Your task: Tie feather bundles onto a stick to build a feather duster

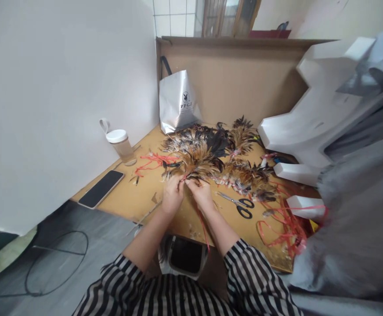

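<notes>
Feather bundle (pixel 198 163), gripped at the base

Item 1: one bundle of brown and black feathers, at the near middle of the table (pixel 137 193), plumes fanned away from the wearer, stems toward the wearer.

Item 2: left hand (pixel 173 191), fingers and thumb closed on the base of the bundle.

Item 3: right hand (pixel 199 192), thumb and fingertips pinched together beside it at the same base. I take it to be gripping the red strip (pixel 203 221); the exact hold is too small for me to make out from here.

Item 4: that strip, red at the base, its loose length hanging past the near table edge.

Step in hand, in my judgement: binding the stems. I would say the next move calls for a firm left pinch to hold the stems gathered, with the right fingers drawing the strip snug.

Surroundings: black-handled scissors (pixel 240 205), right of the right hand; a feathered length (pixel 249 177) beyond them; a darker feather heap (pixel 188 139) behind the bundle; loose red strips (pixel 152 161) to its left and a tangle of red strips (pixel 285 230) at the table's right end.
</notes>
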`<state>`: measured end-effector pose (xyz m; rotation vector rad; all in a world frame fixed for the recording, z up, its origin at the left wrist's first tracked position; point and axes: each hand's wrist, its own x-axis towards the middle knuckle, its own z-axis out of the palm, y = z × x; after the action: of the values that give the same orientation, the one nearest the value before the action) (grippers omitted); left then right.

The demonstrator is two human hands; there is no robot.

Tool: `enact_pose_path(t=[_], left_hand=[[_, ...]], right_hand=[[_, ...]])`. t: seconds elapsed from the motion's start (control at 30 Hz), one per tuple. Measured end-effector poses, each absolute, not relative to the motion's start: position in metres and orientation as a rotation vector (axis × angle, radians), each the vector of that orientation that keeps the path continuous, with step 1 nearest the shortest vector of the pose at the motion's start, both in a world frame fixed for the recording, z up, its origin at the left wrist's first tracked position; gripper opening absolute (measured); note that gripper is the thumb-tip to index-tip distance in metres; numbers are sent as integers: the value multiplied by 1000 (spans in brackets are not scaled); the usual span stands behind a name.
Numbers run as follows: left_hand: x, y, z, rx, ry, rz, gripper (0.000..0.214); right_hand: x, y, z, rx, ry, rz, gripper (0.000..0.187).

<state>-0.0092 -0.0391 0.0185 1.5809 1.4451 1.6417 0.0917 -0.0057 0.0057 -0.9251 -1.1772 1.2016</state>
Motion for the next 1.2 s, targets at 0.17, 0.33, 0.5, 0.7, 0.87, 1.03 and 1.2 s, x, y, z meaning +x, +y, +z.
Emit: enact_pose_path(t=[0.17, 0.33, 0.5, 0.7, 0.87, 1.03, 1.2], left_hand=[[-3, -45, 15, 1711, 1435, 1637, 18], [3, -49, 23, 1467, 1320, 1661, 17], [2, -44, 37, 881, 1040, 1456, 27], [-3, -44, 47, 746, 820, 1310, 32], [-4, -41, 34, 741, 838, 1382, 29], [-4, -36, 23, 658, 961, 1492, 27], [-9, -31, 16, 555, 962, 1493, 26]], right_hand=[[91, -10, 11, -843, -1004, 1269, 23], [96, -8, 12, -891, -875, 1392, 24], [107, 0, 13, -845, -887, 1641, 29], [118, 2, 17, -732, -1014, 1774, 29], [114, 5, 9, -770, -1098, 1719, 27], [107, 9, 2, -902, -1236, 1408, 27], [119, 12, 4, -1063, -1438, 1334, 31]])
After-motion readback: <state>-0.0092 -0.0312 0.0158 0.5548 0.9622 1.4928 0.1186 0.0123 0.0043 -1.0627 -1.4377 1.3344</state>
